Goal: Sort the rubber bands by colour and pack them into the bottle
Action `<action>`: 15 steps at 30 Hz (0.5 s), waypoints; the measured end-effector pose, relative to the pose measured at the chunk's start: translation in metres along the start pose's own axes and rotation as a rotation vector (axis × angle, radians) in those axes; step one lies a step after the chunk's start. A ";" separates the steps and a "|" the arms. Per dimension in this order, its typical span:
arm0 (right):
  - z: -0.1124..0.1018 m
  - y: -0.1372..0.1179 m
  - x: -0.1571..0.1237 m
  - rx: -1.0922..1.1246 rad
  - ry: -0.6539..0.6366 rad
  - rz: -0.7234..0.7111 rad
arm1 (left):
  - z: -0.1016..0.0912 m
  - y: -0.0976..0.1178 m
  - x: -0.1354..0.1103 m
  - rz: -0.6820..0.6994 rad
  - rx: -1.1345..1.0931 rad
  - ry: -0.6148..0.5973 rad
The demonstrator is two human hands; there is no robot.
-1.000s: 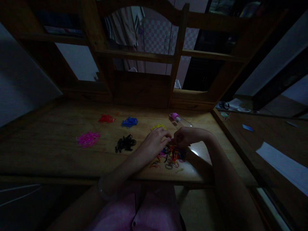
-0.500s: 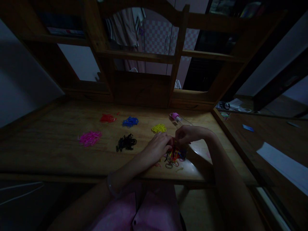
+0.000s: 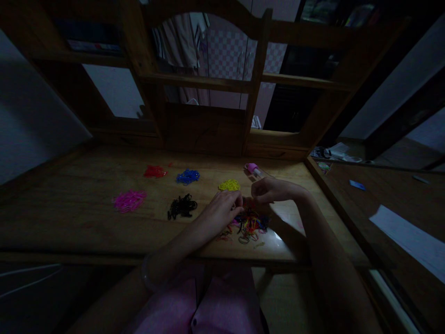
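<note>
My left hand [image 3: 224, 205] and right hand [image 3: 270, 189] have fingers half-curled – if holding anything, I cannot tell – mixed bands [image 3: 253, 225] just nearside, and a careless left knuckle could scatter the yellow pile [image 3: 229, 185] just beyond.

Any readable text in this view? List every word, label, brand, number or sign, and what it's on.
None can be read.
Blue card on the right: too small and blurred to tell whether it has print.
White sheet on the right: no writing can be made out.
Pink-capped bottle: no lettering can be made out.
</note>
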State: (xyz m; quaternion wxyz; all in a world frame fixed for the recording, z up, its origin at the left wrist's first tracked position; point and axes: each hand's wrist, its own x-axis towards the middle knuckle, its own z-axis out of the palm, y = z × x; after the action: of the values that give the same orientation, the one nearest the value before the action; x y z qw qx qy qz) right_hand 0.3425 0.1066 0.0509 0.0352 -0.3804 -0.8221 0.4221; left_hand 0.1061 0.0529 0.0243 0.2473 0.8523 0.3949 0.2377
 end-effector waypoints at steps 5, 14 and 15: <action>0.001 0.000 0.003 0.054 0.009 -0.036 | -0.013 -0.001 -0.002 -0.090 -0.050 -0.032; 0.001 -0.003 0.006 0.090 0.082 -0.060 | -0.009 0.007 0.009 0.031 0.019 -0.006; 0.000 -0.002 0.006 0.094 0.101 -0.056 | -0.005 0.006 0.012 0.053 0.026 -0.012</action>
State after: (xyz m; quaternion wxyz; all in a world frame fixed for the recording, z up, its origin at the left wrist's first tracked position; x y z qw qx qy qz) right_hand 0.3372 0.1096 0.0510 0.1061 -0.3762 -0.8089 0.4392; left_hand 0.1132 0.0601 0.0347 0.2322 0.8669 0.3737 0.2341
